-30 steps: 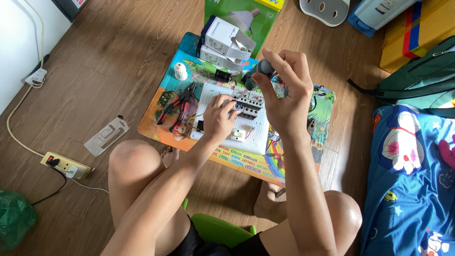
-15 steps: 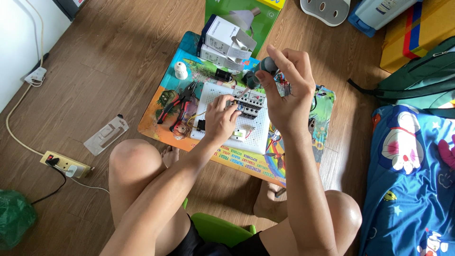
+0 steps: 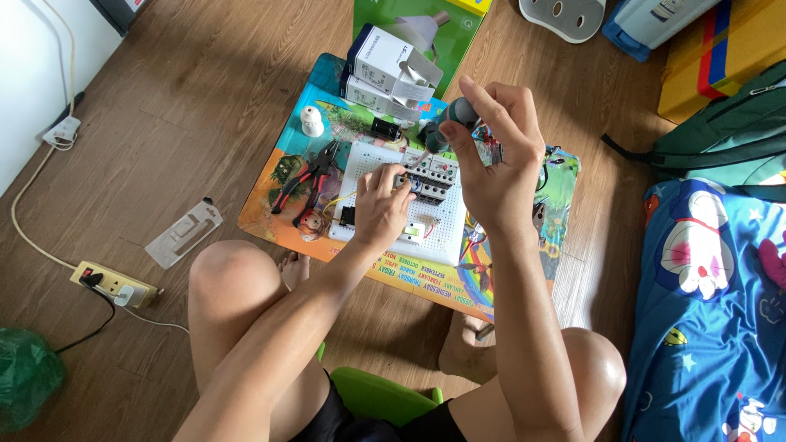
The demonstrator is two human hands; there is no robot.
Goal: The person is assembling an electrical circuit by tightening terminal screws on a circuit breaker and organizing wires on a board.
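Observation:
A white perforated board (image 3: 446, 225) lies on a small colourful table (image 3: 282, 176), carrying a row of grey circuit breakers (image 3: 434, 178) and a small white switch (image 3: 413, 232). My left hand (image 3: 381, 205) rests on the board, its fingertips pinching a wire at the breakers' left end. My right hand (image 3: 491, 160) is raised above the breakers and grips the dark grey handle of a screwdriver (image 3: 449, 124), whose shaft points down toward the breakers.
Red-handled pliers (image 3: 304, 176), a white knob (image 3: 311, 121) and white boxes (image 3: 385, 69) sit on the table. A power strip (image 3: 115, 282) and a clear plastic package (image 3: 184, 233) lie on the wooden floor at left. A blue patterned blanket (image 3: 712, 311) lies right.
My right hand has shifted slightly up and right with the screwdriver. My left hand has stayed at the breakers.

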